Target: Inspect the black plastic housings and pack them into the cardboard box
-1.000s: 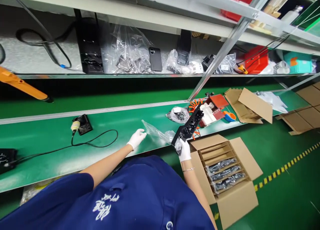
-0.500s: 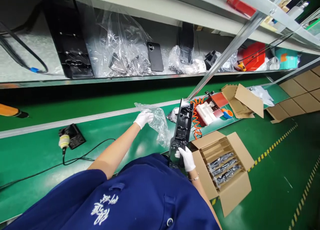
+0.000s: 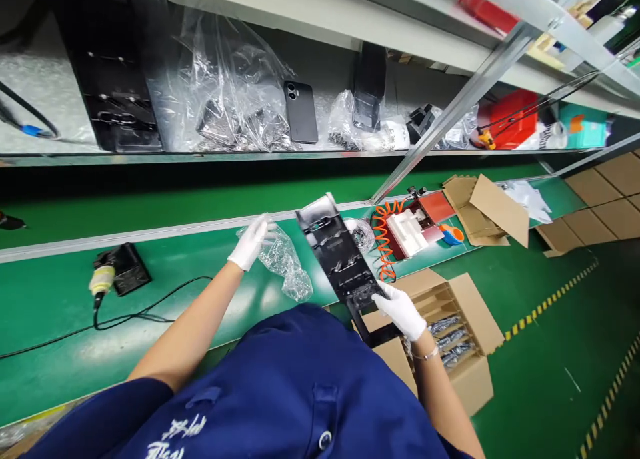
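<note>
The black part (image 3: 345,252) is slanting past the front edge of the green bench (image 3: 50,379), its near end overlapping the open carton (image 3: 473,299) in view; the right hand (image 3: 401,311) is gripping it near that end. The left hand (image 3: 250,242) is touching a clear bag (image 3: 285,256), whether gripping I cannot tell; bench surface is stretching leftward toward a black device (image 3: 131,270)

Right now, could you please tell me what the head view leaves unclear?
All in the head view:
Right hand: some fingers, hidden by the black part.
Open carton: left side, partly hidden by that hand.
Dark tip: what it belongs to, cut off by the left edge.
Large shelf bag: exact contents, obscured by plastic glare.
</note>
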A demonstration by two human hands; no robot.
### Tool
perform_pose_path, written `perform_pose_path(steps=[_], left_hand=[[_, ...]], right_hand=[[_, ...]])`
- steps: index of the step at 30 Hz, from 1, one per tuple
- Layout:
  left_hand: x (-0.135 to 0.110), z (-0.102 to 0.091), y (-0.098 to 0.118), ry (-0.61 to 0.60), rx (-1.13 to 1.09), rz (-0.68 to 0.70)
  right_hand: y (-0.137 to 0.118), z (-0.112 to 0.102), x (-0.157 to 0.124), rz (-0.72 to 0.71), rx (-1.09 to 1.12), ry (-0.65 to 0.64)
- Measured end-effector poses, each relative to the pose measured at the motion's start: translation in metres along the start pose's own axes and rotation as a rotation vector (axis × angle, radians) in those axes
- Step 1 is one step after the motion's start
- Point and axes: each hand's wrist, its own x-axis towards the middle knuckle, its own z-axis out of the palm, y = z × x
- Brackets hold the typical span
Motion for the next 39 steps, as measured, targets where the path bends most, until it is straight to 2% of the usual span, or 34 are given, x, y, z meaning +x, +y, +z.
perform_pose_path(steps=[4,7,9,11,15,17,20,27,34,39], left_hand=[[-0.023,0.010,0.054,-0.180,-0.191,0.216],[-0.042,0.005,0.078,-0.199,-0.093,0.213],[-0.052,0.001,0.084,-0.190,-0.071,0.178],[-0.061,-0.001,0.085,-0.140,-0.088,0.169],[-0.079,0.004,0.093,0.019,-0.101,0.249],[-0.090,0.009,0.101,0.024,-0.104,0.265],[-0.103,0.015,0.114,-0.016,-0.146,0.218],[-0.117,0.019,0.128,-0.068,-0.233,0.208],[-0.123,0.019,0.136,-0.102,-0.198,0.210],[-0.118,0.014,0.132,-0.102,-0.199,0.166]], right_hand=[[-0.021,-0.009,0.003,-0.004,-0.045,-0.272],[-0.024,-0.027,0.003,0.002,0.077,-0.454],[-0.020,-0.046,-0.001,-0.025,0.194,-0.466],[-0.014,-0.063,-0.004,-0.086,0.307,-0.363],[-0.008,-0.082,-0.009,-0.310,0.438,0.003],[-0.010,-0.084,-0.009,-0.428,0.424,0.133],[-0.015,-0.086,-0.008,-0.517,0.375,0.243],[-0.021,-0.095,-0.009,-0.515,0.320,0.353],[-0.020,-0.095,-0.011,-0.456,0.272,0.367],[-0.029,-0.091,-0.020,-0.477,0.248,0.365]])
